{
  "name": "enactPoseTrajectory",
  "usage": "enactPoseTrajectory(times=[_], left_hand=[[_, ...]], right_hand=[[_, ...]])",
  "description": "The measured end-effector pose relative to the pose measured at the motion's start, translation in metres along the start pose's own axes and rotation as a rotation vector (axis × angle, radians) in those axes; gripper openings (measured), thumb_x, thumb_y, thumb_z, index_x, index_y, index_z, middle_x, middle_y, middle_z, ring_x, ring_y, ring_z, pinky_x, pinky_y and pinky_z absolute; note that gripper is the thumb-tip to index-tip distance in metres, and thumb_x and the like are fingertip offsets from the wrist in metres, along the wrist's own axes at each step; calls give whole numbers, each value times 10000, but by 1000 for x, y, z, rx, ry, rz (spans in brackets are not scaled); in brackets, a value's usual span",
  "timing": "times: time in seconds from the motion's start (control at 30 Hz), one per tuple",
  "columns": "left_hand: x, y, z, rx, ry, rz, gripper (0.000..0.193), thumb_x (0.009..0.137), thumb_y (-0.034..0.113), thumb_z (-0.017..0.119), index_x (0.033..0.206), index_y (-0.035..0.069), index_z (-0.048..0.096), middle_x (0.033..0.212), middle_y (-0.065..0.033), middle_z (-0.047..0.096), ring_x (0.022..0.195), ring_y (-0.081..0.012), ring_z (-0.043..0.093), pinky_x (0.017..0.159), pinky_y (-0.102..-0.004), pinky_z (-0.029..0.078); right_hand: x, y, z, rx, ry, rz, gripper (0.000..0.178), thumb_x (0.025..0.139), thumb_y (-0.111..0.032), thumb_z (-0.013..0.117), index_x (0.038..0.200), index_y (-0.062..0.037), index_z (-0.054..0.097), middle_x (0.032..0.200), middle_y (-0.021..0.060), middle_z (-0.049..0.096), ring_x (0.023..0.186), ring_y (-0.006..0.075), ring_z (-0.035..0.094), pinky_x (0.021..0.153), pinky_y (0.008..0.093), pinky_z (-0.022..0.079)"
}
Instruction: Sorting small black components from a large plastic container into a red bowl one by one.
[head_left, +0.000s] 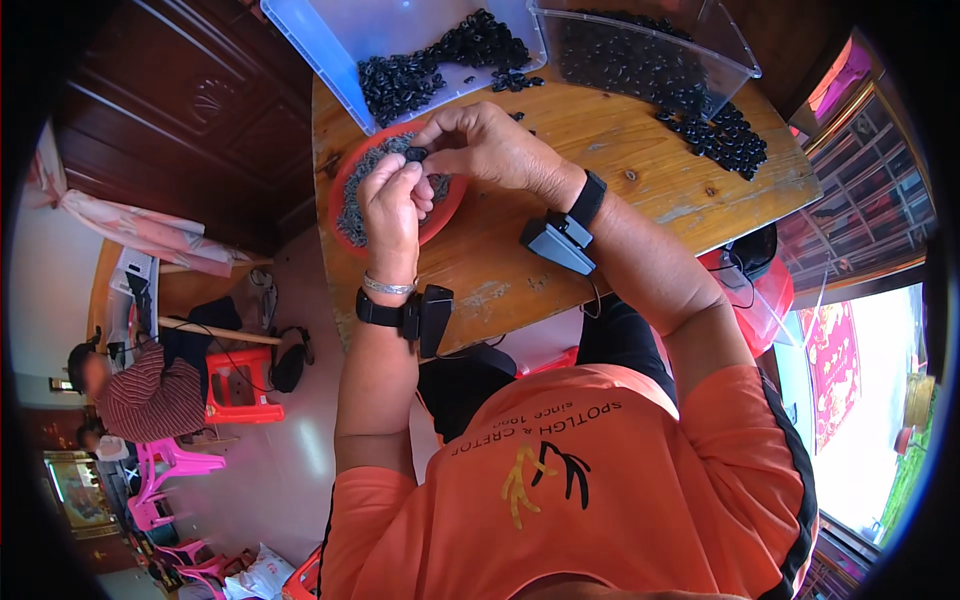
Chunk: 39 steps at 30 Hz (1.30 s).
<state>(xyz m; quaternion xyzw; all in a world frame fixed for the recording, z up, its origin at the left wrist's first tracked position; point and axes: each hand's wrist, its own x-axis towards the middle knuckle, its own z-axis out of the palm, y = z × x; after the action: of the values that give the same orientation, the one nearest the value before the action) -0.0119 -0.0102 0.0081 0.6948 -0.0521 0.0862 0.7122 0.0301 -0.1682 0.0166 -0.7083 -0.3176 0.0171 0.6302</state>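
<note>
A small black oval piece (pixel 415 154) is pinched between the fingertips of both hands. My left hand (pixel 393 198) grips it from below, fingers curled. From the right, my right hand (pixel 492 148) closes on the same piece with thumb and forefinger. Both hands are above a red bowl (pixel 457 203) that holds many small grey pieces (pixel 352 215), too fine to make out. Behind the bowl, a translucent plastic bin (pixel 330 45) lies with black oval pieces (pixel 400 85) heaped inside and some spilling toward its edge.
A second clear bin (pixel 745 70) of black pieces stands at the far right, with more shiny black pieces (pixel 725 140) scattered beside it on the wooden table (pixel 600 170). A person (pixel 150 390) sits at the left, near a red stool (pixel 240 385) and a pink chair (pixel 175 460).
</note>
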Motion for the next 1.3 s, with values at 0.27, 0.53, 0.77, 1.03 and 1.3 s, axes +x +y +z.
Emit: enactPoseTrajectory(times=[0.27, 0.53, 0.77, 1.03, 1.3], left_hand=[[1, 1, 0, -170, 62, -136, 148, 841, 117, 505, 738, 30, 566, 621, -43, 577, 514, -98, 534, 454, -197, 400], [2, 0, 2, -66, -34, -127, 208, 892, 176, 472, 796, 37, 593, 644, -40, 590, 515, -99, 540, 462, -198, 414], [3, -11, 3, -137, 34, -151, 221, 916, 153, 449, 801, 36, 598, 642, -30, 589, 473, -88, 519, 461, -190, 421], [3, -12, 4, -124, 28, -71, 242, 919, 161, 447, 772, 36, 594, 651, -28, 585, 496, -84, 520, 470, -190, 415], [-1, -9, 8, -178, 54, -67, 248, 924, 182, 458, 764, 43, 588, 642, -11, 560, 495, -74, 499, 466, -190, 399]], right_hand=[[-4, -4, 12, -360, 128, -122, 279, 726, -69, 728, 972, 5, 619, 849, 96, 664, 788, 167, 643, 756, 280, 510], [-5, -5, 10, -506, 94, -254, 271, 685, -92, 702, 931, -6, 628, 828, 144, 642, 786, 298, 635, 721, 343, 512], [-8, -5, 21, -643, 113, -294, 208, 703, -66, 624, 904, -13, 624, 819, 162, 591, 765, 352, 605, 687, 404, 502], [-8, -4, 22, -775, 129, -389, 149, 725, -104, 636, 830, -12, 585, 770, 152, 576, 726, 338, 601, 653, 393, 503], [-10, -5, 23, -888, 143, -445, 151, 724, -121, 640, 811, -17, 574, 748, 139, 573, 694, 315, 602, 635, 376, 507]])
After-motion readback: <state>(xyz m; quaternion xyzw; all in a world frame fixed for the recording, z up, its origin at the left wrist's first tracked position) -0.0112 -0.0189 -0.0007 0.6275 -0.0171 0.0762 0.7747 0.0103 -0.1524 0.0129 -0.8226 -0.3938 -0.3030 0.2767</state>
